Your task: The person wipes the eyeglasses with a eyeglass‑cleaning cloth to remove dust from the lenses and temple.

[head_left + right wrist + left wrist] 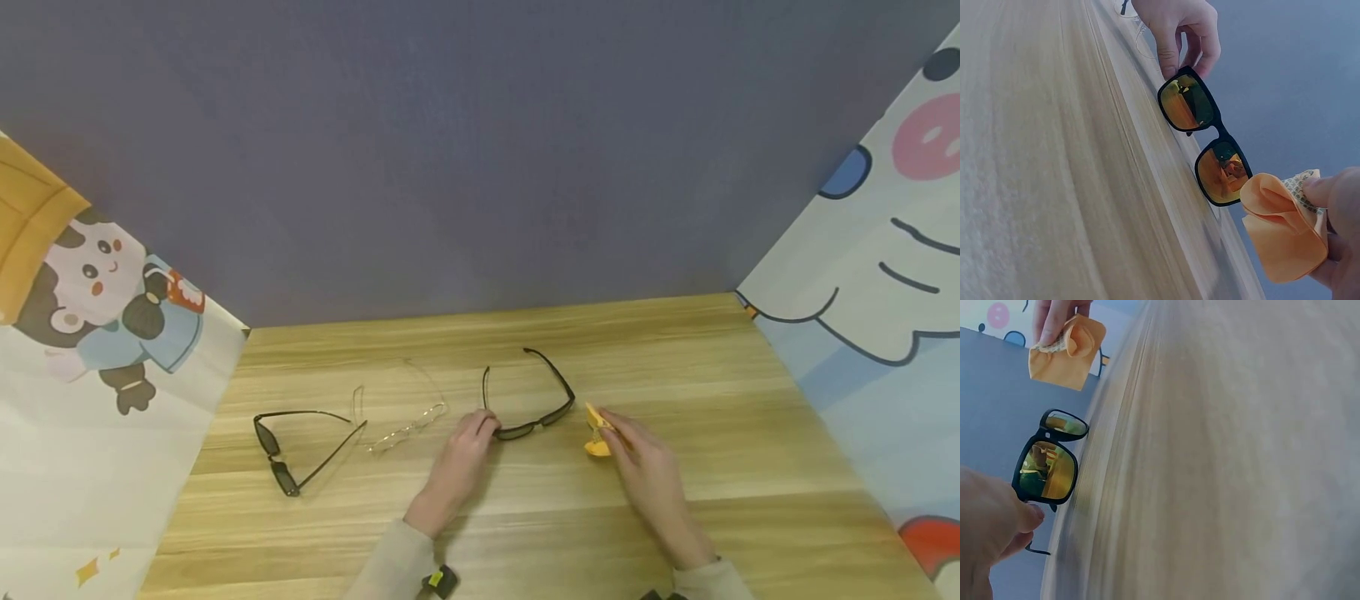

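Observation:
Black-framed sunglasses [517,432] with mirrored orange lenses [1049,470] stand out in front of me, temples unfolded and pointing away. My left hand [463,457] pinches them at the left corner of the frame, thumb in front in the left wrist view. A folded orange cloth [1285,234], with a patterned patch along one edge, is pinched between the thumb and fingers of my right hand [651,475]. That hand is just to the right of the sunglasses; in the right wrist view the cloth overlaps the end of the nearer lens.
Left of my left hand lie thin wire-rimmed glasses [405,433], temples open. Farther left is a second pair of black sunglasses [279,467]. A grey wall [480,167] closes off the back of the wooden table [555,533], with cartoon-printed panels [862,333] at the sides.

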A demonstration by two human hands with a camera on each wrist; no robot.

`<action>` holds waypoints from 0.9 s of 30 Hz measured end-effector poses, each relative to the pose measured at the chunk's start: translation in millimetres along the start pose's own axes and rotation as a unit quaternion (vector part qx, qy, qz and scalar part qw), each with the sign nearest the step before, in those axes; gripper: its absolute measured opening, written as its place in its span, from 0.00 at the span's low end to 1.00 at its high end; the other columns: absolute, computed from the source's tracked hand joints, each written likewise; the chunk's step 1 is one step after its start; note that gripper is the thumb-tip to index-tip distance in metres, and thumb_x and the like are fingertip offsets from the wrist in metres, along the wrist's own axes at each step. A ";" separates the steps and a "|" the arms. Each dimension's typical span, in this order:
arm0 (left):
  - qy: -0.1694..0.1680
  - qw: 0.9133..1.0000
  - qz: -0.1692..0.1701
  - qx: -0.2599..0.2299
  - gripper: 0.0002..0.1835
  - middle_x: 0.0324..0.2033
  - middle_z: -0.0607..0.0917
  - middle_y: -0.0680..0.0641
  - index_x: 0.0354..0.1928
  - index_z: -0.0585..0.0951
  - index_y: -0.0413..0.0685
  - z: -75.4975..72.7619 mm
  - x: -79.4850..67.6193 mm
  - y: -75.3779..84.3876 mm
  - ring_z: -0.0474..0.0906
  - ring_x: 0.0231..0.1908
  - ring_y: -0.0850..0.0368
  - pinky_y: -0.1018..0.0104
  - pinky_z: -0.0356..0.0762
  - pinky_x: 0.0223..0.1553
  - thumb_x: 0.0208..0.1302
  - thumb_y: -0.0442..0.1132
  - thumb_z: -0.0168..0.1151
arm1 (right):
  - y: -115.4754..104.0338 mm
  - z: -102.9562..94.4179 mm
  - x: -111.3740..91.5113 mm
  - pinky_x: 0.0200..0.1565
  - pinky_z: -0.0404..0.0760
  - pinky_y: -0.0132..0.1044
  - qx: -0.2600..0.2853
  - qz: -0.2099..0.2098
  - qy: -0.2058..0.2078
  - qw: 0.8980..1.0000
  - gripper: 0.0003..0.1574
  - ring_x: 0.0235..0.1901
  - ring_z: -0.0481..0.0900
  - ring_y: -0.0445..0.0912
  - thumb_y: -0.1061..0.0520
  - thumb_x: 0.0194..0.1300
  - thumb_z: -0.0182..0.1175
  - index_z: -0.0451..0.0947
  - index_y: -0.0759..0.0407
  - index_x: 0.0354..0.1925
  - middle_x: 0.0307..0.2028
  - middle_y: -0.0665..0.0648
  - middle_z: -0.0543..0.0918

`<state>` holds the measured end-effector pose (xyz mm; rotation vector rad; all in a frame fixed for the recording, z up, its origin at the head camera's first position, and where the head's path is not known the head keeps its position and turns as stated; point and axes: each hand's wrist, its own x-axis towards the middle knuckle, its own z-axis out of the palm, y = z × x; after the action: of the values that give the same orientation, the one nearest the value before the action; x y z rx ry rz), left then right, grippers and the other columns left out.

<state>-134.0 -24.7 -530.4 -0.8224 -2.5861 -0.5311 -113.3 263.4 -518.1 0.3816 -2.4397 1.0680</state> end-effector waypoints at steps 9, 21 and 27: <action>-0.024 0.999 -0.026 -0.011 0.21 0.57 0.81 0.36 0.54 0.80 0.37 -5.4 -2.9 1.3 0.83 0.55 0.43 0.59 0.84 0.60 0.58 0.20 0.67 | -4.0 -0.2 1.2 0.52 0.87 0.41 -0.023 0.008 -0.026 0.999 0.22 0.49 0.87 0.60 0.67 0.64 0.70 0.84 0.62 0.56 0.53 0.63 0.87; 0.053 0.998 -0.041 -0.015 0.20 0.57 0.81 0.37 0.55 0.80 0.38 -18.6 -5.8 -6.2 0.83 0.54 0.43 0.56 0.85 0.58 0.61 0.31 0.71 | -6.7 2.4 -3.7 0.63 0.76 0.66 -0.036 0.041 -0.204 0.977 0.25 0.64 0.75 0.69 0.58 0.70 0.67 0.80 0.62 0.63 0.68 0.70 0.74; 0.116 0.992 -0.040 -0.023 0.20 0.57 0.80 0.33 0.51 0.80 0.36 -32.2 -10.5 -14.1 0.80 0.57 0.37 0.47 0.84 0.60 0.57 0.30 0.74 | 1.6 2.1 0.4 0.61 0.79 0.65 -0.023 0.043 -0.162 0.986 0.27 0.65 0.74 0.68 0.55 0.73 0.64 0.77 0.61 0.67 0.69 0.68 0.73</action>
<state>-127.1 -54.9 -510.8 -0.6331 -2.4078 -0.6694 -114.9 262.9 -520.2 0.4693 -2.7855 1.0506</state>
